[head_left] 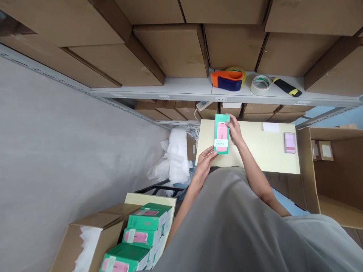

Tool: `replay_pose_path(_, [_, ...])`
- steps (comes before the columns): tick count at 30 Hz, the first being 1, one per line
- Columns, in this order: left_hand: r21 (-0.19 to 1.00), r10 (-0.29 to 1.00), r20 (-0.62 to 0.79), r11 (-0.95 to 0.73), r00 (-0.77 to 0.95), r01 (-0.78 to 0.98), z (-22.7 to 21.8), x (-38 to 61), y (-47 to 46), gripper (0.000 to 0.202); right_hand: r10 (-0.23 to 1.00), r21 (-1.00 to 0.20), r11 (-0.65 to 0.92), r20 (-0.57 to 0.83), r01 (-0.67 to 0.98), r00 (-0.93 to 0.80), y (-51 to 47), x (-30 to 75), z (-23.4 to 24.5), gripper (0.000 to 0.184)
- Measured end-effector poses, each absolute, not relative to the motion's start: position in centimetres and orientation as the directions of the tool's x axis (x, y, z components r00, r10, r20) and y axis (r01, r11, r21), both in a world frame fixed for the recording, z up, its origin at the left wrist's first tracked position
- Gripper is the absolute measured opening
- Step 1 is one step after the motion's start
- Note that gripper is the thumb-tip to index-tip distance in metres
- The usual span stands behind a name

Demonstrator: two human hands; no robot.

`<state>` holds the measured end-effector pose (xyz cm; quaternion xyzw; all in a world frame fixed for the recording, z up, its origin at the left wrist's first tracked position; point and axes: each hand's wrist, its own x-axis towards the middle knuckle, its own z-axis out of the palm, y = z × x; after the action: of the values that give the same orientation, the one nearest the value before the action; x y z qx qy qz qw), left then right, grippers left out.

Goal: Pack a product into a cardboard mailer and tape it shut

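Both of my hands hold a green box [221, 134] with a pink device printed on its front, raised over the pale yellow table [255, 151]. Fingers of my left hand [206, 160] pinch its lower left corner. Along the upper right edge, my right hand [234, 130] grips it with the thumb on the front face. A white label strip crosses the lower part of the box. To the right on the table lie a white slip of paper [270, 127] and a phone-like item [289, 142] with a blurred screen.
A shelf above carries an orange tape dispenser [227, 80], a white tape roll [260, 84], a utility knife [286, 87] and several cardboard boxes [172, 49]. Stacked green boxes [138, 236] stand at lower left. Bubble wrap [179, 155] is left of the table; an open carton [309, 166] stands right.
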<state>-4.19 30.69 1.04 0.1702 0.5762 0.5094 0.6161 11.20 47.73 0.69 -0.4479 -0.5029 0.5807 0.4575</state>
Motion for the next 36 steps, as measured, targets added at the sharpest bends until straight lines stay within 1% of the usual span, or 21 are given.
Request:
replay_pose_path(3, [0.864, 0.804, -0.490, 0.397, -0.336, -0.309, 0.5, -3.7, 31.0, 0.079, 0.987, -0.995, -0.073, -0.062, -0.066, -0.151, 47.7, 11.0, 0.5, 0.078])
replay_pose_path(6, [0.914, 0.779, -0.405, 0.363, -0.478, -0.183, 0.3, -2.7, 31.1, 0.081, 0.994, -0.996, -0.074, -0.069, -0.055, -0.090, 47.4, 10.6, 0.1, 0.082])
replay_pose_path(8, [0.934, 0.772, -0.350, 0.331, -0.531, -0.135, 0.2, -1.9, 31.0, 0.081, 0.994, -0.996, -0.089, -0.087, -0.030, -0.064, 47.1, 10.3, -0.2, 0.080])
replay_pose_path(10, [0.938, 0.783, -0.341, 0.323, -0.521, -0.128, 0.2, -1.4, 30.7, 0.081, 0.992, -0.993, -0.114, -0.113, -0.019, -0.050, 46.9, 10.3, -0.5, 0.077])
replay_pose_path(13, [0.902, 0.793, -0.432, 0.368, -0.429, -0.227, 0.3, -1.7, 30.1, 0.075, 0.990, -0.989, -0.136, -0.132, -0.061, -0.057, 46.9, 10.8, -0.7, 0.067])
replay_pose_path(16, [0.801, 0.781, -0.562, 0.432, -0.274, -0.414, 0.6, -2.9, 29.7, 0.073, 0.988, -0.982, -0.138, -0.127, -0.127, -0.086, 47.0, 11.4, -0.5, 0.059])
replay_pose_path(18, [0.737, 0.786, -0.598, 0.465, -0.154, -0.491, 0.7, -3.5, 29.5, 0.073, 0.987, -0.975, -0.134, -0.115, -0.175, -0.115, 46.9, 11.6, -0.3, 0.056])
replay_pose_path(20, [0.716, 0.799, -0.593, 0.469, -0.096, -0.516, 0.9, -3.7, 29.5, 0.068, 0.983, -0.966, -0.136, -0.103, -0.220, -0.154, 46.9, 11.6, -0.2, 0.055])
replay_pose_path(23, [0.726, 0.804, -0.579, 0.430, -0.138, -0.537, 0.9, -3.3, 29.5, 0.066, 0.976, -0.947, -0.150, -0.097, -0.285, -0.193, 47.0, 11.7, -0.1, 0.050])
replay_pose_path(26, [0.753, 0.787, -0.570, 0.385, -0.236, -0.534, 0.6, -2.7, 29.6, 0.072, 0.985, -0.951, -0.117, -0.076, -0.286, -0.152, 47.3, 12.0, -0.1, 0.046])
replay_pose_path(28, [0.797, 0.769, -0.549, 0.364, -0.327, -0.483, 0.3, -2.4, 29.7, 0.076, 0.993, -0.976, -0.069, -0.048, -0.207, -0.104, 47.4, 12.3, 0.0, 0.047])
replay_pose_path(30, [0.857, 0.750, -0.498, 0.350, -0.435, -0.379, 0.1, -2.1, 29.7, 0.077, 0.996, -0.993, -0.042, -0.034, -0.106, -0.081, 47.2, 12.4, 0.1, 0.052])
replay_pose_path(33, [0.937, 0.748, -0.346, 0.303, -0.566, -0.171, 0.0, -1.5, 29.6, 0.074, 0.996, -0.999, -0.020, -0.023, 0.028, -0.085, 46.7, 12.2, 0.0, 0.059])
replay_pose_path(35, [0.965, 0.766, -0.239, 0.258, -0.596, -0.056, 0.1, -1.1, 29.3, 0.070, 0.996, -0.996, 0.003, -0.006, 0.090, -0.094, 46.3, 11.9, -0.2, 0.056])
replay_pose_path(36, [0.970, 0.776, -0.212, 0.243, -0.594, -0.028, 0.1, -1.0, 29.1, 0.069, 0.994, -0.994, 0.015, 0.003, 0.108, -0.105, 46.2, 11.9, -0.3, 0.053])
